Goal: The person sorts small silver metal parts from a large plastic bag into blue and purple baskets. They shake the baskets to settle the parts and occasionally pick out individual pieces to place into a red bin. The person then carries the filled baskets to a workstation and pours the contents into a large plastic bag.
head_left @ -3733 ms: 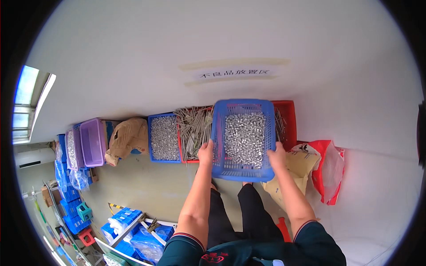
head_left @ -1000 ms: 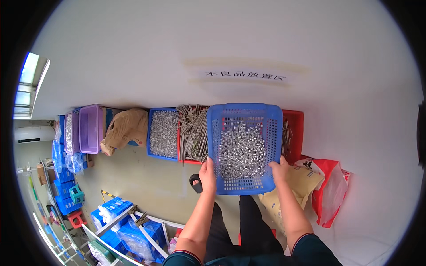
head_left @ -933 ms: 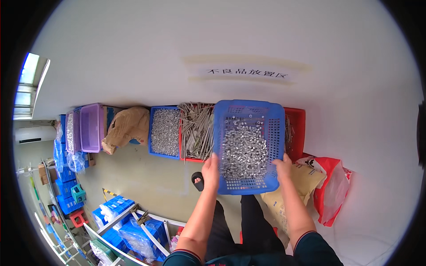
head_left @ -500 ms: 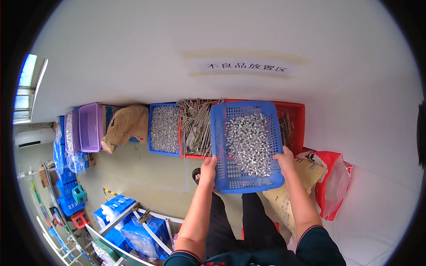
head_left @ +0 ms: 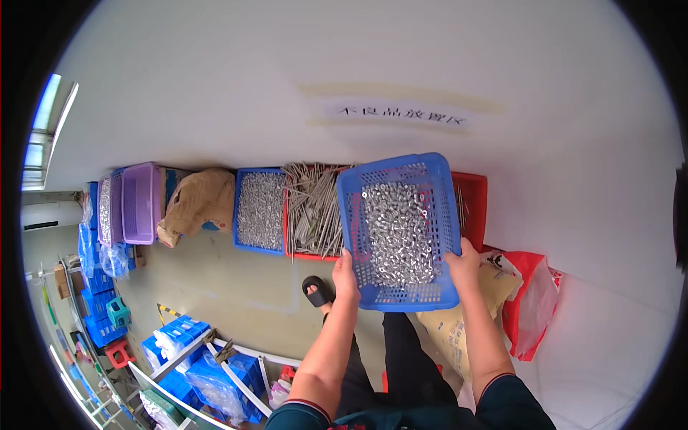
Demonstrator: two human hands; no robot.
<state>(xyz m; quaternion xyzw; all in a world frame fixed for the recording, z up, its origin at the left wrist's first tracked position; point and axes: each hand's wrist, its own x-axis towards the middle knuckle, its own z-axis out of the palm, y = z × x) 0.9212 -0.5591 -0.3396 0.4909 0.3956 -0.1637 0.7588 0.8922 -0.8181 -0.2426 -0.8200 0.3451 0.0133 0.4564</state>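
I hold a blue perforated plastic basket [head_left: 347,215] out in front of me, tilted a little. Many small silvery metal parts [head_left: 398,236] lie in a heap on its bottom; their exact kind is too small to tell. My left hand [head_left: 346,276] grips the basket's left side near its front corner, and my right hand [head_left: 463,264] grips the right side. Beneath and behind the basket stand a red bin of long thin metal rods [head_left: 315,208] and another red bin [head_left: 475,208], which the basket partly hides.
Left along the wall stand a blue bin of small metal parts [head_left: 259,209], a brown sack [head_left: 197,204] and a purple bin [head_left: 140,204]. Right of my legs lie a tan sack [head_left: 448,333] and a red-and-white bag [head_left: 532,304]. A white-framed rack with blue boxes [head_left: 226,380] stands lower left.
The basket has tipped slightly, its far edge turning left, and the parts in it have shifted. My left foot has come farther into view. Both hands keep their hold.
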